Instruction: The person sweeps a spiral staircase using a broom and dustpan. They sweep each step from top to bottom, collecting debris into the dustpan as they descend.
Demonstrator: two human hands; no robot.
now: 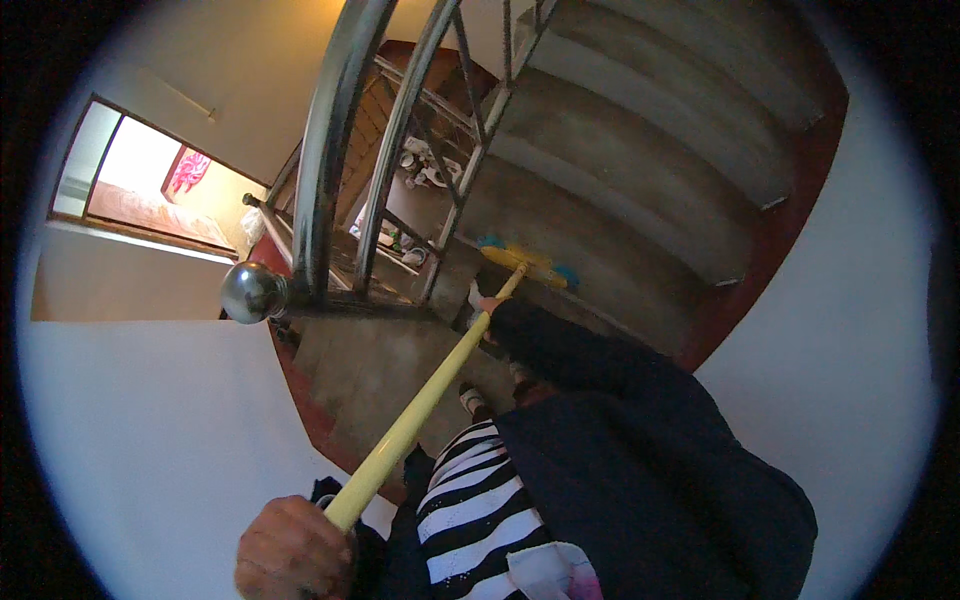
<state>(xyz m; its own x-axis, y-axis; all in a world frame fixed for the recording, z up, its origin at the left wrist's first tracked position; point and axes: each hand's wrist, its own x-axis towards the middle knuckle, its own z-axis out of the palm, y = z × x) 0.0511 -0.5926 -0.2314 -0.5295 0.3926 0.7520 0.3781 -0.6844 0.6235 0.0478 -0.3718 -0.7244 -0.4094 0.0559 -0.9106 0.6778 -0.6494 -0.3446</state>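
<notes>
A yellow broom handle (409, 424) runs slantwise from the lower left towards the stairs. My left hand (296, 551) is closed around its upper end, low in the view. Farther down the handle, my right hand (491, 306) grips it, partly hidden by a dark sleeve. Beyond that hand, the yellow broom head (525, 266) with blue bristles at its ends rests at the lowest visible steps. A pale object (475, 296) shows beside my right hand; what it is cannot be made out.
Curved concrete stairs (600, 127) rise at the upper right, with a dark red border (787, 202) along the white wall. A metal railing (322, 150) ends in a ball-topped post (253, 292) at left. Through its bars, a lower floor with clutter (431, 165) shows. My shoe (472, 399) stands on the landing.
</notes>
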